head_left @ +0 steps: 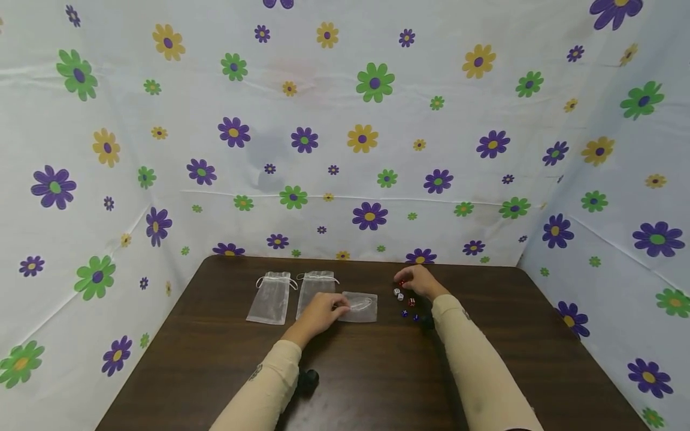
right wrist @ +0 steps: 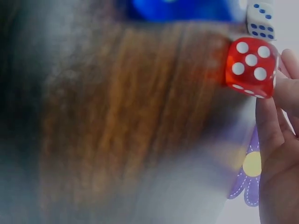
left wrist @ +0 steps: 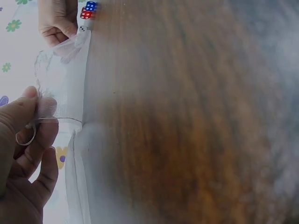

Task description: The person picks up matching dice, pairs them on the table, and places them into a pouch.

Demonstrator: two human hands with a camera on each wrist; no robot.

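Observation:
My left hand (head_left: 324, 310) pinches the drawstring end of a small sheer white pouch (head_left: 360, 307), which lies flat on the table. In the left wrist view the pouch's thin cord (left wrist: 32, 135) loops beside the curled fingers. My right hand (head_left: 423, 282) is at the far end of a small cluster of dice, its thumb and fingertips around a red die (head_left: 402, 283). Nearer lie a second red die (head_left: 412, 302), two white dice (head_left: 397, 292) and two blue dice (head_left: 405, 313). The second red die (right wrist: 251, 65) partly covers the right fingers in the right wrist view.
Two more sheer drawstring pouches lie to the left, one at the far left (head_left: 269, 299) and one (head_left: 315, 288) partly behind my left hand. The dark wooden table (head_left: 372, 371) meets a flower-printed cloth (head_left: 345, 149) at its back and sides.

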